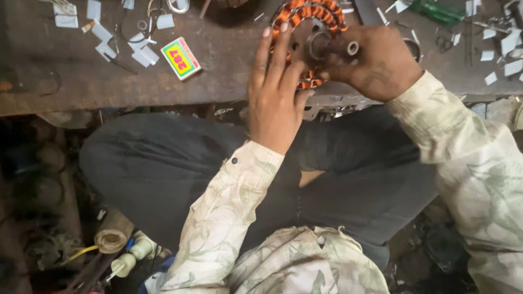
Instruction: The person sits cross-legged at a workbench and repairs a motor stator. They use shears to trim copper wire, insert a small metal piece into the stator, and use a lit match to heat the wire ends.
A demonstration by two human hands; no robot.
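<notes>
The motor stator [308, 38], a disc ringed with orange copper windings, sits at the near edge of the dark workbench [81, 81], at about 1 o'clock in the view from the head camera. Both hands are on it.

The left hand [275, 95] approaches from 7 o'clock. Its fingers [280, 46] are extended and nearly straight, laid flat against the disc's left half; the hand presses rather than grips. The right hand [376, 62] approaches from 4 o'clock. It is curled closed around the stator's right rim and the short metal hub [351, 48] at the centre, with the thumb near the lower windings.

The stator therefore lies between the two hands, touching both; neither is clearly nearer. The disc is tilted, its face turned toward the person. Being round, it has no long axis in plan; its working axis is the hub, which points out of the face toward the camera and slightly to 3 o'clock.

A small yellow and green box [181, 57] lies on the bench at 9 o'clock from the stator, well apart. White paper slips [103, 32] are scattered beyond it.
</notes>
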